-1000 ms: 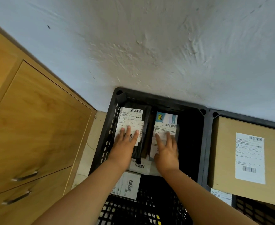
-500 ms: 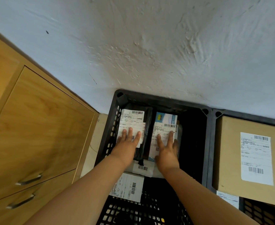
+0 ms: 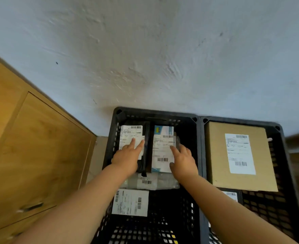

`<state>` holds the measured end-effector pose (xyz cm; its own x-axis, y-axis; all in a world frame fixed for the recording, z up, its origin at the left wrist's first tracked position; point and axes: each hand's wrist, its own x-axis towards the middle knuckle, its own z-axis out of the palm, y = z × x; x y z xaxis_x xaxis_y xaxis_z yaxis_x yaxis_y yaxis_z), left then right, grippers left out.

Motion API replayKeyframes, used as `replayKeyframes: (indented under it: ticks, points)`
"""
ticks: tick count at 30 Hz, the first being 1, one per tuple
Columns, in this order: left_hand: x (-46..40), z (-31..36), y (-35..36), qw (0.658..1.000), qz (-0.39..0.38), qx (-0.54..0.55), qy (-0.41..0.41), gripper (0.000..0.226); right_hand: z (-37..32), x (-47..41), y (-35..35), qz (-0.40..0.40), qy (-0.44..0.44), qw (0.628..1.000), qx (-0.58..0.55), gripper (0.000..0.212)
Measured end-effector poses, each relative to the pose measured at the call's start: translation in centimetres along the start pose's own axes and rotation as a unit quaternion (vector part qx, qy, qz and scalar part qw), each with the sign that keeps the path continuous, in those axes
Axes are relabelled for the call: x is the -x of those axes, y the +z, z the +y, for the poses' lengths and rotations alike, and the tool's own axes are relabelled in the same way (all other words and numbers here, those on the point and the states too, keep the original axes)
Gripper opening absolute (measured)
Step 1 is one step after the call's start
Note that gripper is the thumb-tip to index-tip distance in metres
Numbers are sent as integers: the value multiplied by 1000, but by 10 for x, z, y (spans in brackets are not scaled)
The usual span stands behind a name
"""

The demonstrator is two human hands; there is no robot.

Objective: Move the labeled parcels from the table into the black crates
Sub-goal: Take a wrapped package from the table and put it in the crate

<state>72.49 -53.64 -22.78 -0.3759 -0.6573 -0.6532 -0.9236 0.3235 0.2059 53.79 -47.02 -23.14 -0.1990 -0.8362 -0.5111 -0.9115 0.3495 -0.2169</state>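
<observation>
Head view: two labeled parcels stand side by side at the far end of the left black crate (image 3: pixel 113 155), long axes running away from the person. Left hand (image 3: pixel 127 158) rests flat, fingers straight, on the black parcel (image 3: pixel 146 136); right hand (image 3: pixel 184 162) lies loosely open against the white-and-blue parcel (image 3: pixel 162 152), apparently gripping nothing, though blur limits certainty.

Right hand (image 3: pixel 184 162) now off blue-topped parcel (image 3: pixel 162 148), further right.

My parcels had matt paper labels (image 3: pixel 131 137); the crate (image 3: pixel 155 114) was black plastic, the box (image 3: pixel 215 152) plain cardboard, the cabinet (image 3: pixel 39 155) smooth wood.
</observation>
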Motion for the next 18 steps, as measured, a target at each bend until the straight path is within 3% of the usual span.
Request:
replayKeyframes:
  ticks: [9,18]
  points:
    - [107,62,-64,980,135,122,80,66,5,124,-101,101,31,993,-51,52]
    - [188,166,-113,953,164,186,175,53,41,245,-191,206,38,977,-39,42]
